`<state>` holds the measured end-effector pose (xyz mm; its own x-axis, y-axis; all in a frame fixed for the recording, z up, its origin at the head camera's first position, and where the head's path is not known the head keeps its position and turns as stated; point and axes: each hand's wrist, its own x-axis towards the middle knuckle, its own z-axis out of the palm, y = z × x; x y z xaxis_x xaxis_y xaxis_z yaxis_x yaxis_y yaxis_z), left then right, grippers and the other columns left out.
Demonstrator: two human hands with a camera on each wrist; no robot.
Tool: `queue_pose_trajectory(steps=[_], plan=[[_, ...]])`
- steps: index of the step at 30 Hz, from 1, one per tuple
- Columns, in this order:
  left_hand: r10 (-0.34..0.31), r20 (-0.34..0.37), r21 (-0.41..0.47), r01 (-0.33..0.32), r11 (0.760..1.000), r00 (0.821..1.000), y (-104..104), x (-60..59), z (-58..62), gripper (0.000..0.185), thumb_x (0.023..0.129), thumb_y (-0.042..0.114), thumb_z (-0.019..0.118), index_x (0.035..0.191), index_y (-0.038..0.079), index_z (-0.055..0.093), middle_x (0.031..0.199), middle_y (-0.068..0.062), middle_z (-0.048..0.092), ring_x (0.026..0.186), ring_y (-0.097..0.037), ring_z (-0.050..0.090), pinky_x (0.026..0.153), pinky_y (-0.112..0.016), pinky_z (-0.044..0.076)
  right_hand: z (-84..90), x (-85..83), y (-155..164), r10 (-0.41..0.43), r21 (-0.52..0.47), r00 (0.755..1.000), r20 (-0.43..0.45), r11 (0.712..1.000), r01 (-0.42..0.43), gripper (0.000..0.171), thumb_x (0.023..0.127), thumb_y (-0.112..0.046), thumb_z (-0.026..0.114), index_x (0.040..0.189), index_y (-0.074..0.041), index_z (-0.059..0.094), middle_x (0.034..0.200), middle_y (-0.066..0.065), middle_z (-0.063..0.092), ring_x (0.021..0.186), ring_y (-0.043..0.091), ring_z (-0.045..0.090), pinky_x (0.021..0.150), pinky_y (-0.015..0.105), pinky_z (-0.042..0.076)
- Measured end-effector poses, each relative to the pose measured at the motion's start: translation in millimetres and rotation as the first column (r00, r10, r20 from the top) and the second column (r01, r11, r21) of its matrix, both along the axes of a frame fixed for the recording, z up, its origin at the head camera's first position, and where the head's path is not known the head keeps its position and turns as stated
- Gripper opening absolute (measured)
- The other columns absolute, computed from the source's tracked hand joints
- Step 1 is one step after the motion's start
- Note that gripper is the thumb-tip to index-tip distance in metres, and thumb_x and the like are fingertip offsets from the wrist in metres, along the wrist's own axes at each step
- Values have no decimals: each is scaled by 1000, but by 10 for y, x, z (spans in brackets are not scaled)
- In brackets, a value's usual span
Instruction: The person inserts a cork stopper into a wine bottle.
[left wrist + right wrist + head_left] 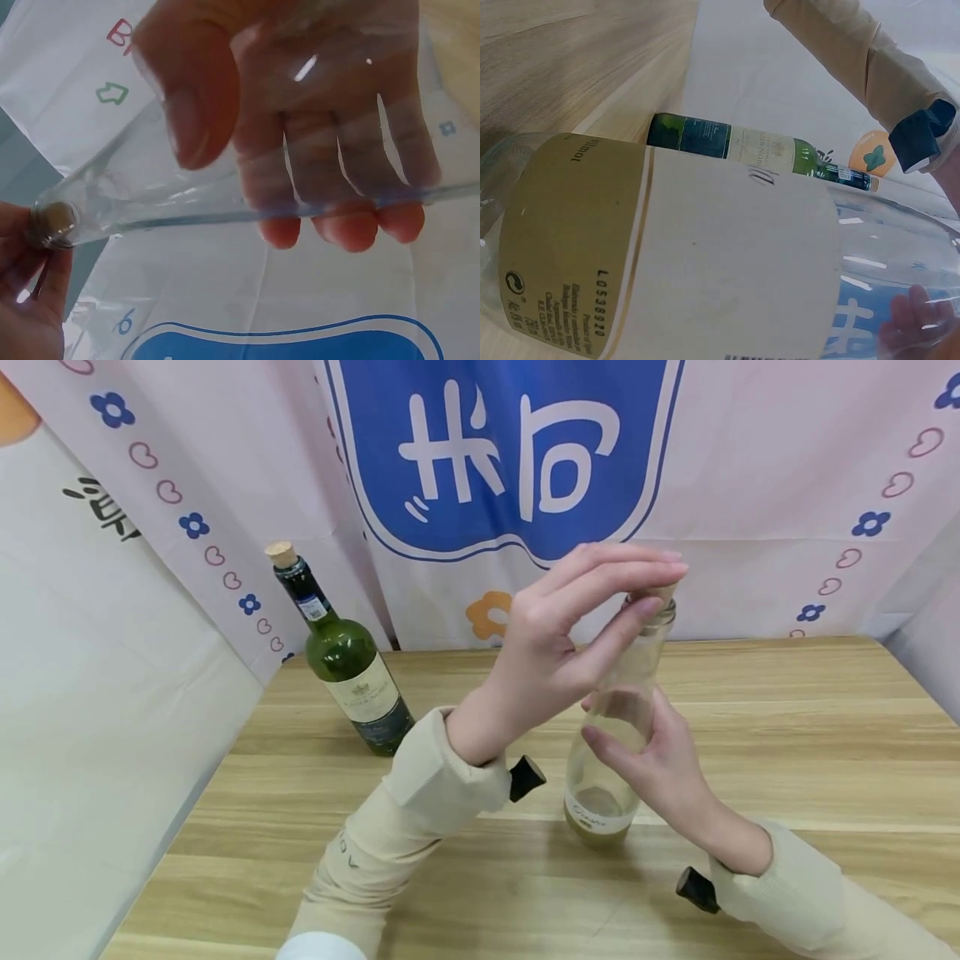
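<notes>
A clear glass bottle [621, 731] with a white-and-gold label [735, 255] stands on the table in front of me. My right hand [671, 768] grips its body, thumb across the near side and fingers round the far side, as the left wrist view shows through the glass. At the mouth, a light cork [664, 593] sits in the neck, partly covered by my left hand [573, 622]. That hand pinches the cork between thumb and fingers, the thumb close to the glass rim. In the left wrist view the cork [60, 218] shows inside the neck.
A green wine bottle [348, 664] with a cork [282, 554] in its mouth stands at the back left of the wooden table [810, 735]. Behind the table hangs a printed curtain [757, 502]. Each cuff carries a small black camera [527, 777].
</notes>
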<state>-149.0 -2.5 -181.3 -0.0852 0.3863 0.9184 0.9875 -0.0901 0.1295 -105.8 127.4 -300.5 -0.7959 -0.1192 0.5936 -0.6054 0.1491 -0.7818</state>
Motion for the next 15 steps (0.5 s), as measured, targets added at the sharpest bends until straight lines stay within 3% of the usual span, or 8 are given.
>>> queue_pose_trajectory(steps=[3,6,9,12,15], plan=[[-13,-5,-6,13,1000,1000,2,-10,3,16,83,-7,57,96,-15,62,99,-24,62,100,-22,56,91,-29,45,7,5,6,-4,-8,1000,-1,1000,4,37,75,12,63,109,5,49,96,12,60,94,15,59,86,24,43],[20,-10,-42,-20,999,1000,-24,-4,-1,19,84,-6,57,100,-14,61,104,-23,62,104,-20,55,93,-28,43,9,9,9,-6,6,1000,4,1000,6,37,76,11,63,109,5,49,97,12,60,95,15,59,87,24,43],[34,26,-93,-31,995,999,-82,-1,-45,29,84,-3,58,110,-15,56,115,-25,57,115,-19,50,99,-30,38,12,11,6,-6,17,1000,17,1000,6,37,76,10,63,110,6,49,98,11,60,96,14,58,87,23,43],[14,164,-136,9,991,986,-158,-3,-161,44,83,-3,60,122,-15,44,129,-25,46,123,-17,42,102,-32,35,13,14,4,-14,18,999,35,1000,14,37,75,10,64,109,5,49,98,10,61,97,14,58,87,24,43],[-7,340,-161,66,985,940,-231,-22,-350,56,82,-4,60,131,-11,35,139,-21,37,126,-15,38,101,-31,35,16,25,11,-34,31,998,60,999,32,40,75,8,65,112,4,49,101,10,61,98,13,58,88,24,42]])
